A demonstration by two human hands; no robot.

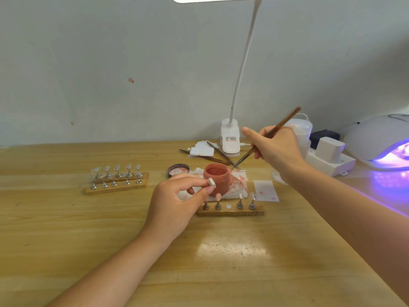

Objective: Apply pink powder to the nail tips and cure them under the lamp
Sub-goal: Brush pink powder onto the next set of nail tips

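Observation:
An open jar of pink powder [216, 178] stands on stained tissue at the table's middle. My left hand [177, 202] pinches a small metal holder with a shiny nail tip [211, 182] just left of the jar. My right hand [273, 148] grips a brown brush [285, 120], whose tip points down toward the tissue right of the jar. In front of the jar lies a wooden stand [231, 211] with several metal holders and nail tips; one slot shows only a white disc. The curing lamp [380, 140] glows purple at the far right.
A second wooden stand [116, 185] with several clear tips sits at the left. The jar's lid [178, 169] lies behind the jar. Tweezers [218, 155], paper squares, a white clip lamp [230, 138], a power strip [329, 158] and a white bottle crowd the back.

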